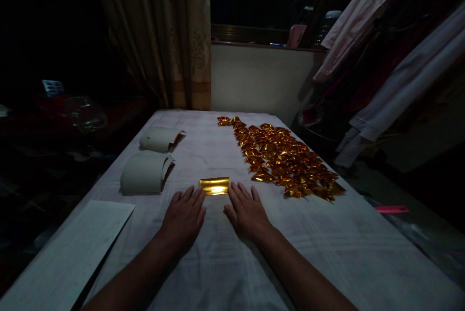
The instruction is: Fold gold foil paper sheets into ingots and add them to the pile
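Note:
A small rolled strip of gold foil paper (214, 186) lies on the white cloth of the table (218, 253), just beyond my fingertips. My left hand (184, 216) rests flat on the cloth, fingers stretched out, its fingertips at the strip's left end. My right hand (246, 211) lies flat too, fingers spread, its fingertips near the strip's right end. Neither hand holds anything. A long heap of folded gold foil pieces (283, 158) spreads across the table's right side, beyond my right hand.
Two curled stacks of pale paper sheets (147, 173) (161, 138) lie at the left. A flat pale sheet (69, 253) hangs over the near left edge. Curtain, window sill and hanging clothes (381, 59) stand behind and right; a pink object (392, 209) lies off the table.

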A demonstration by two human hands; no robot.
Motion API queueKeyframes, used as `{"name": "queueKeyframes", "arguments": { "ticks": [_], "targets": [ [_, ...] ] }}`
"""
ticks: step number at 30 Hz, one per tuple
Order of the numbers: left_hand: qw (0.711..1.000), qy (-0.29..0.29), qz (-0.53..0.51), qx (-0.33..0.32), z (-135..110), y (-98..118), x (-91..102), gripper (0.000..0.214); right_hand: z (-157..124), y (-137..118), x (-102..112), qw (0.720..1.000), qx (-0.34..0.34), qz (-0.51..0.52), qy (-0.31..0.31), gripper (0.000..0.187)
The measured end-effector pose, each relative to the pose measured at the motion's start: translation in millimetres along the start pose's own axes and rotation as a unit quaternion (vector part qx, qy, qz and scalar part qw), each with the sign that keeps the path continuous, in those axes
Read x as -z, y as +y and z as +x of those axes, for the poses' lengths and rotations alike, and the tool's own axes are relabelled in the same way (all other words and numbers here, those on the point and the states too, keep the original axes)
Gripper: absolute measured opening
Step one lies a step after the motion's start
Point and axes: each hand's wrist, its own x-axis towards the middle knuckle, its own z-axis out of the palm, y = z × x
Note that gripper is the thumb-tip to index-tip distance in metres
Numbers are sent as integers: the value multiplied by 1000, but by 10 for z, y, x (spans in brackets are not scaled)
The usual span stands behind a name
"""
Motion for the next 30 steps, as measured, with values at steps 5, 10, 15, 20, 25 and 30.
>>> {"name": "queueKeyframes", "arguments": {
  "ticks": [5, 10, 15, 20, 25, 30],
  "targets": [
    [1000, 19, -21, 3, 44, 43, -15, 41, 1, -7, -12, 1000, 3, -3, 9, 61],
    [997, 24, -61, -44, 195, 222, -102, 41, -3, -5, -15, 1000, 6, -7, 9, 60],
    [996, 50, -50, -56, 179, 204, -165, 42, -9, 6, -21, 1000, 7, -3, 11, 60],
    [998, 42, -26, -26, -13, -34, -128, 42, -6, 1, -11, 1000, 3, 4, 6, 60],
    [1000, 22, -13, -16, -85, -123, -25, 42, -4, -20, 14, 1000, -2, 5, 5, 61],
    [999, 16, -27, -3, -25, -88, 91, 39, -16, -5, -2, 1000, 6, 8, 16, 59]
  ]
}}
